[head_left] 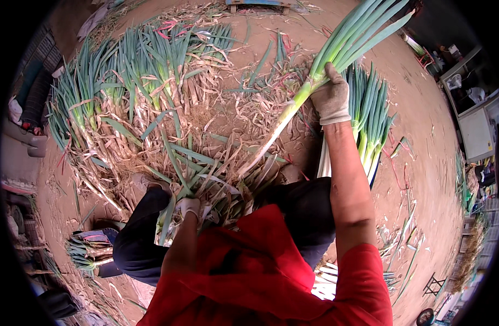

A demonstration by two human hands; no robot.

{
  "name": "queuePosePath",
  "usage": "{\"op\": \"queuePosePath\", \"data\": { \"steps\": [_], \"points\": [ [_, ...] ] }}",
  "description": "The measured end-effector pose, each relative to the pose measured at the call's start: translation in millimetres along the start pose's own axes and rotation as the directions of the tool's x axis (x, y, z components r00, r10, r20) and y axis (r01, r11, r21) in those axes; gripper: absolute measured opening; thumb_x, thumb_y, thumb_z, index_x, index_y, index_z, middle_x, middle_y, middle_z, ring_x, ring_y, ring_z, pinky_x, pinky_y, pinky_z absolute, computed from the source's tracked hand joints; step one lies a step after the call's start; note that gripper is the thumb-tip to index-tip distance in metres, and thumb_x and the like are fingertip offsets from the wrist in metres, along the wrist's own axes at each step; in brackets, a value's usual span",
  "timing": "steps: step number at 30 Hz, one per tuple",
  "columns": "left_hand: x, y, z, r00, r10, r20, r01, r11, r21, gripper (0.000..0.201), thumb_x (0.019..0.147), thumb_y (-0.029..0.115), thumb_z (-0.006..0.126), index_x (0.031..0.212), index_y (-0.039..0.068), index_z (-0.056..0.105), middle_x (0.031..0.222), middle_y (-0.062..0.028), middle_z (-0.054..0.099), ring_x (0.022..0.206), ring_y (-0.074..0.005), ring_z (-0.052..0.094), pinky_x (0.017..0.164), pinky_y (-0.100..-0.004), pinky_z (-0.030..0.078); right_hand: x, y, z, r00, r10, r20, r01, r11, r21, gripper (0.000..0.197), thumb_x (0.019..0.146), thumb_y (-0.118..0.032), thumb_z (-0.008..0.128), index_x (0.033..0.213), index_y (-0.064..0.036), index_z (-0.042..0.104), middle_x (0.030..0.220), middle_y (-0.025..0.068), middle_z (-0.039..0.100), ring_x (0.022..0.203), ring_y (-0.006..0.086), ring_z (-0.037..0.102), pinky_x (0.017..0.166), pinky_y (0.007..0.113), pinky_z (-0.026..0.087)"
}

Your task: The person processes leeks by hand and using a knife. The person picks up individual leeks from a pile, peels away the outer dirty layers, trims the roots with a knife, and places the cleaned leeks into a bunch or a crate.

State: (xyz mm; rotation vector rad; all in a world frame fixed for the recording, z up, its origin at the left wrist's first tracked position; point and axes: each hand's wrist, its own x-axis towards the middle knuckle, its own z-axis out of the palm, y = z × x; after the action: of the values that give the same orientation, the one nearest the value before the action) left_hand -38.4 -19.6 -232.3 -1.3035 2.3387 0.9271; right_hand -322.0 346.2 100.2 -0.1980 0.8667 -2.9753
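In my gloved right hand [332, 98] is a large green onion [293, 111], raised at the upper right. The fingers wrap round it where the pale stalk meets the green leaves. Its leaves fan up and away, and its root end slants down toward my lap. My gloved left hand [189, 207], low between my knees, is closed on some loose green onion leaves [180, 173]. Stripped leaves and dry husks lie thick around that hand, and its fingertips are partly hidden.
A big heap of untrimmed green onions [135, 81] spreads across the far left. Cleaned green onions [369, 108] stand bundled beside my right forearm. A smaller bundle [91, 250] lies by my left knee. Dry husks [260, 103] litter the dirt floor. A white cabinet [476, 130] stands far right.
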Motion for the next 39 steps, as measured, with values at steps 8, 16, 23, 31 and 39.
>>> {"op": "queuePosePath", "data": {
  "steps": [8,16,23,31,39],
  "points": [
    [-73,195,-64,0.647,0.711,-0.277,-0.658,0.336,-0.674,0.021,0.086,0.015,0.065,0.103,0.003,0.061,0.088,-0.0066,0.063,0.077,-0.0130,0.056,0.070,-0.0266,0.048,-11,29,27,0.990,0.118,0.079,-0.116,0.993,-0.026,0.029,0.093,-0.016,0.050,0.116,0.0008,0.052,0.103,0.0149,0.061,0.090,0.0306,0.059,0.084,0.044,0.048],
    [-196,348,-121,0.366,0.867,-0.339,-0.894,0.225,-0.388,0.030,0.074,0.013,0.074,0.098,0.001,0.061,0.087,-0.0130,0.066,0.081,-0.0248,0.064,0.075,-0.0341,0.049,-31,42,60,0.984,0.162,0.077,-0.165,0.985,0.042,0.032,0.091,-0.010,0.050,0.122,-0.0004,0.050,0.105,0.0132,0.061,0.092,0.0290,0.061,0.083,0.043,0.050],
    [-200,334,-116,0.382,0.850,-0.362,-0.897,0.247,-0.367,0.023,0.074,0.009,0.071,0.093,0.002,0.060,0.081,-0.0133,0.064,0.073,-0.0238,0.062,0.069,-0.0334,0.048,-37,46,63,0.980,0.182,0.086,-0.183,0.983,0.007,0.032,0.092,-0.010,0.051,0.122,-0.0005,0.051,0.106,0.0134,0.062,0.096,0.0280,0.061,0.088,0.042,0.050],
    [-217,325,-114,-0.073,0.893,-0.443,-0.990,-0.012,0.138,0.021,0.068,0.007,0.068,0.088,0.008,0.063,0.081,-0.0100,0.059,0.089,-0.0301,0.056,0.079,-0.0399,0.044,-22,58,26,0.966,0.066,-0.250,-0.082,0.995,-0.051,0.026,0.090,-0.009,0.055,0.116,-0.0066,0.056,0.094,0.0057,0.061,0.079,0.0216,0.060,0.071,0.034,0.051],
    [-191,220,-54,-0.003,0.988,0.153,-0.976,0.031,-0.216,0.019,0.079,0.024,0.064,0.092,0.010,0.062,0.090,-0.0116,0.062,0.088,-0.0319,0.061,0.086,-0.0411,0.046,4,25,-37,0.870,-0.136,-0.474,0.055,0.982,-0.180,0.023,0.089,-0.008,0.057,0.112,-0.0071,0.055,0.092,0.0060,0.062,0.073,0.0216,0.061,0.062,0.035,0.051]
  ]
}}
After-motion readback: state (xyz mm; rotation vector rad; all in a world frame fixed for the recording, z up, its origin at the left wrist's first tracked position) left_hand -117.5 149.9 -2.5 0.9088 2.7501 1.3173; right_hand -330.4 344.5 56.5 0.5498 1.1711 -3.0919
